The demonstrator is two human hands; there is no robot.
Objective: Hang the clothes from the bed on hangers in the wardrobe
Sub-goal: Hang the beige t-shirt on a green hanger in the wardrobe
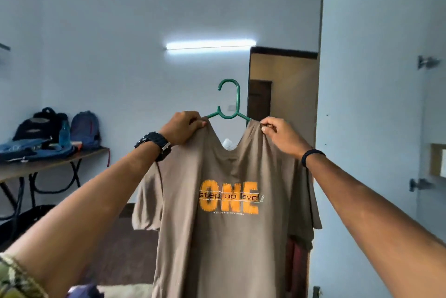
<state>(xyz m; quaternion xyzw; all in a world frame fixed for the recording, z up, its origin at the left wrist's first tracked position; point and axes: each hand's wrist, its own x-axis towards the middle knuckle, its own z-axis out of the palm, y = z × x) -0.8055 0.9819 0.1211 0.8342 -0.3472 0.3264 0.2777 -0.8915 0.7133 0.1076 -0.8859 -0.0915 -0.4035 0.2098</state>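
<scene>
Nearest: both forearms raised in front of the camera. Left hand (184, 126), watch on the wrist, has its fingers (198, 122) curled round the left shoulder of a tan T-shirt (224, 237). Right hand (280, 132) pinches the right shoulder seam between thumb and fingers. Both hands grip cloth, apparently with the hanger arm underneath.

The shirt is held up in mid-air at about head height, on a green plastic hanger (229, 102) whose arms run into the neckline. Hook free above, catching nothing. Orange "ONE" print faces the camera.

Handling, my judgement: light, soft knit, limp; the body hangs straight, the sleeves droop. The wide neck could let it slide off a smooth hanger arm if tilted. Hanger stiff and light. Best hold is the neck under the hook, one hand, keeping it level.

Farther: a bench (48, 165) at left carrying backpacks (84, 126) and folded clothes. Pale door panel (376, 104) at right, possibly the wardrobe; rail not visible.
</scene>
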